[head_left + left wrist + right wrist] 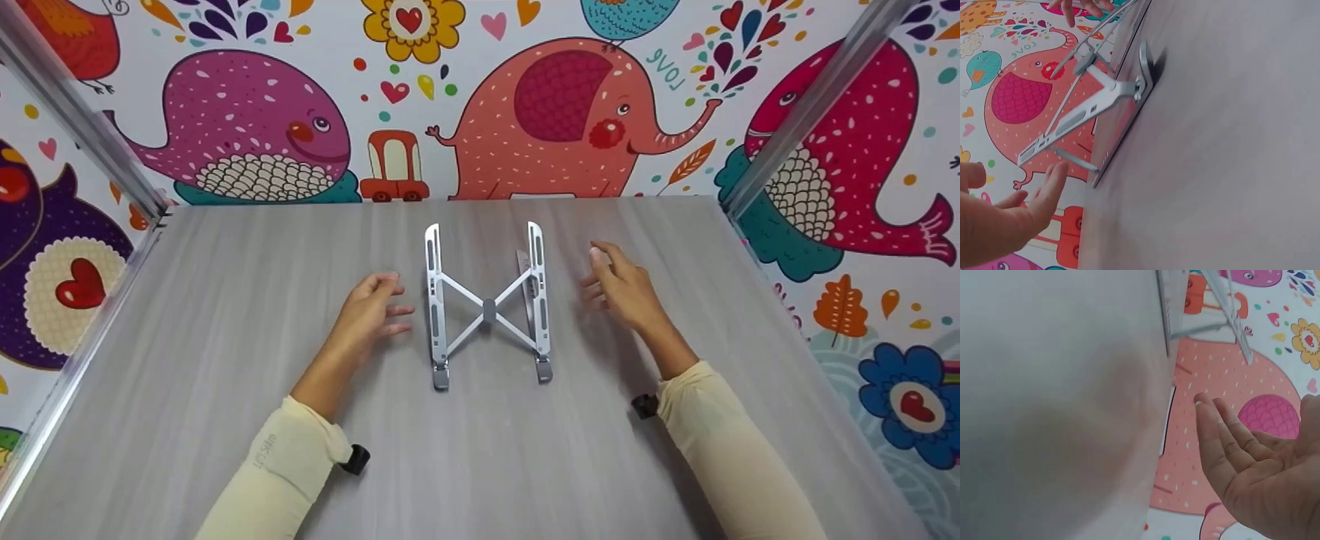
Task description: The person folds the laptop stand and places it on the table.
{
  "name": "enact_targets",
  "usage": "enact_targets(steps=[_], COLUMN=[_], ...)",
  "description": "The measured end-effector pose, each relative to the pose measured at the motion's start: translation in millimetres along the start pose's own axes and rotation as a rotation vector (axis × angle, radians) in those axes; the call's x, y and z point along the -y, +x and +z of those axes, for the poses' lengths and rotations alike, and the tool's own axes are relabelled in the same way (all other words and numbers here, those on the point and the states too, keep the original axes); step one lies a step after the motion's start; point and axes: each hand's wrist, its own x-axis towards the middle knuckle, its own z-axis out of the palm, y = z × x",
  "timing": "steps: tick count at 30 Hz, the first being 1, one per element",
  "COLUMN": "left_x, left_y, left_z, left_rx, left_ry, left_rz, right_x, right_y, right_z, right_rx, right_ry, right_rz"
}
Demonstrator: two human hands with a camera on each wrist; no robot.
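Observation:
A silver folding laptop stand (489,309) stands unfolded in the middle of the table, its two long side arms joined by crossed bars at a grey hub. Grey hooked feet sit at its near ends. In the left wrist view the stand (1089,109) shows raised and tilted on its props. My left hand (365,311) hovers just left of it, fingers relaxed and apart from the metal. On the other side my right hand (624,289) is held a little farther off, fingers loosely extended. Both palms face the stand, and neither hand holds anything.
The wood-grain table (495,465) runs back to a wall panel (405,97) printed with cartoon animals. Metal posts (817,112) rise at the back corners, and printed side panels (64,300) flank the table. Black wrist straps (355,459) sit at the cream sleeves.

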Motion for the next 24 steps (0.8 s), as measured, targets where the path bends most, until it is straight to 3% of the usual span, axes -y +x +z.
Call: enact_targets(steps=[11, 24], left_x=[6.4, 13.5], left_y=[10.9, 25.2], left_z=[26.4, 36.1], left_rx=[0.020, -0.021], left_ry=[0.037, 0.173], left_rz=[0.032, 0.090], right_x=[16.5, 11.7], right_y=[4.0, 15.5], right_z=[30.1, 63.8], right_rx=[0.014, -0.017], right_ry=[0.151, 0.249], right_rz=[0.015, 0.050])
